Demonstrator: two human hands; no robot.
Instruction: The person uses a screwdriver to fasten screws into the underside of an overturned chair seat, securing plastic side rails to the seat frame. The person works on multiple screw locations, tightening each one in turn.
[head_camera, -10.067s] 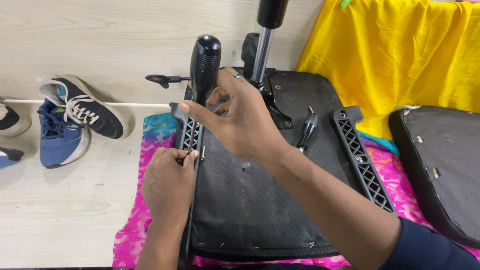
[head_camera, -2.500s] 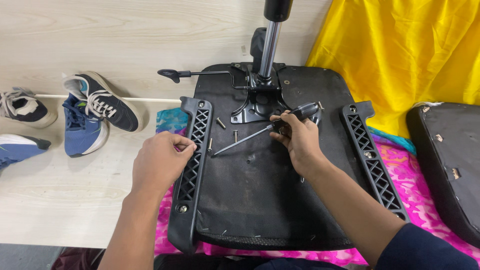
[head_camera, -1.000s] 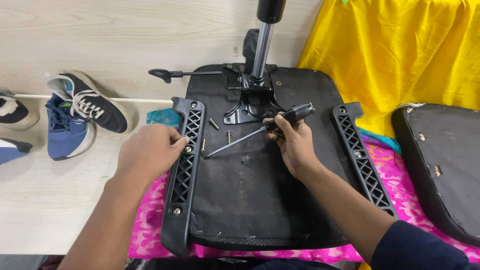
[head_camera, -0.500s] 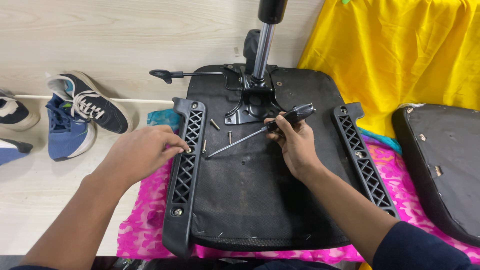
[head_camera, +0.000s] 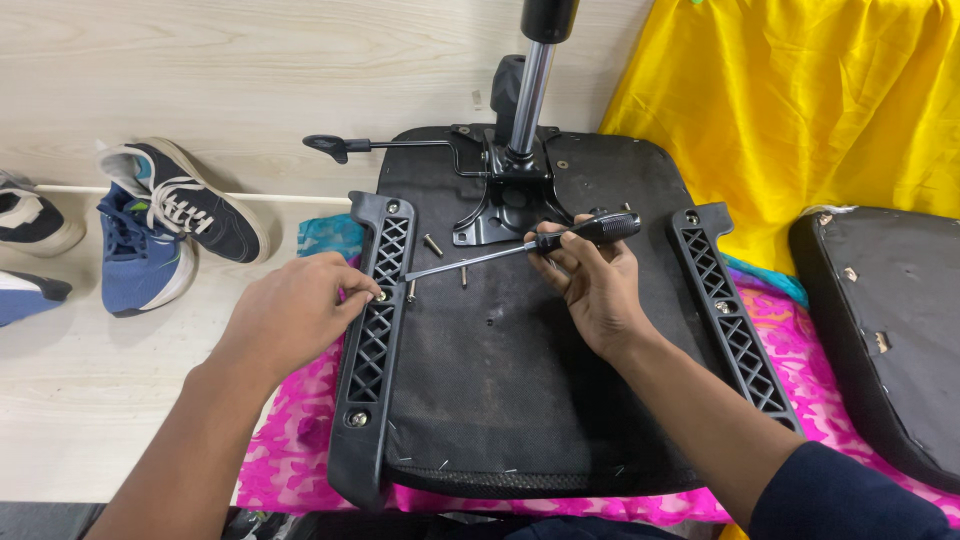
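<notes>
No package, label or sign shows anywhere in view. An upturned black office-chair seat lies bottom-up on a pink patterned cloth over the pale wooden floor. A chrome gas-lift column stands upright from the black metal mechanism plate near the seat's far edge, its top cut off by the picture.

The right hand is closed around the black handle of a long screwdriver, which lies over the middle of the seat's underside. Its long axis runs slantwise: the handle points toward the far right corner, and the thin steel shaft points down-left toward the seat's left edge. The tip ends just beside the left hand's fingertips; whether it sits in a screw head is hard to make out.

The left hand rests against the black lattice armrest bracket along the seat's left edge, its fingertips pinched at a small screw there, mostly hidden by the fingers. A matching black bracket runs along the right edge. Loose screws lie on the underside near the plate.

Blue and black sneakers sit on the floor to the left. A yellow cloth hangs at the far right, and a black chair backrest is cut off by the right edge.
</notes>
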